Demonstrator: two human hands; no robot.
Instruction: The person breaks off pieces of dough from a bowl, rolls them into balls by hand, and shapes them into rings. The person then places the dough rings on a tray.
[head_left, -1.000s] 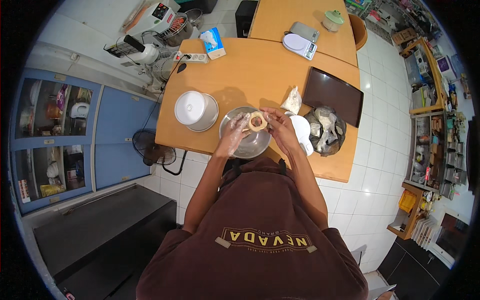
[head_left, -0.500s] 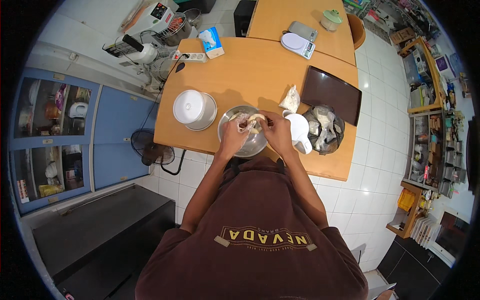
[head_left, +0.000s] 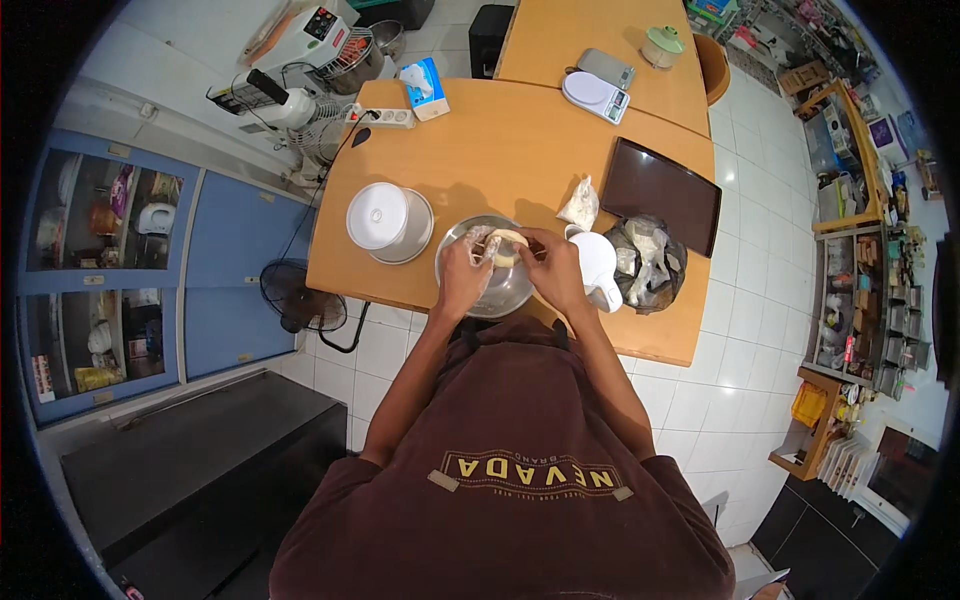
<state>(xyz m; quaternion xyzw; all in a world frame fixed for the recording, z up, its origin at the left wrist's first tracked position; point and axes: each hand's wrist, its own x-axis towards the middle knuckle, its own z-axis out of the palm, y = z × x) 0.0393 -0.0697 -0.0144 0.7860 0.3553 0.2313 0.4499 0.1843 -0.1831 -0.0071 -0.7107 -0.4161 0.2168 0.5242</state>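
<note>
Over a steel bowl (head_left: pixel 480 298) on the wooden table, I hold a pale dough ring (head_left: pixel 508 238) between both hands. My left hand (head_left: pixel 464 264), its fingertips coated in something whitish, grips the ring's left side. My right hand (head_left: pixel 554 262) pinches the right side with thumb and fingers. A white lidded container (head_left: pixel 380 213) stands left of the bowl. A white jug (head_left: pixel 597 260), a small bag of white powder (head_left: pixel 579 208) and a dark plastic bag with pale packets (head_left: pixel 660 285) lie to the right.
A dark tray (head_left: pixel 660 185) lies at the back right. A power strip (head_left: pixel 390 117) and tissue box (head_left: pixel 425 90) sit at the back left. Scales (head_left: pixel 590 92) rest on the far table (head_left: pixel 560 30). A black fan (head_left: pixel 300 295) and mixer (head_left: pixel 320 35) stand at the left.
The dough ring, seen open and nearly face-on a second ago, is now tilted between my fingers. My hands have shifted slightly, still gripping it over the bowl.
</note>
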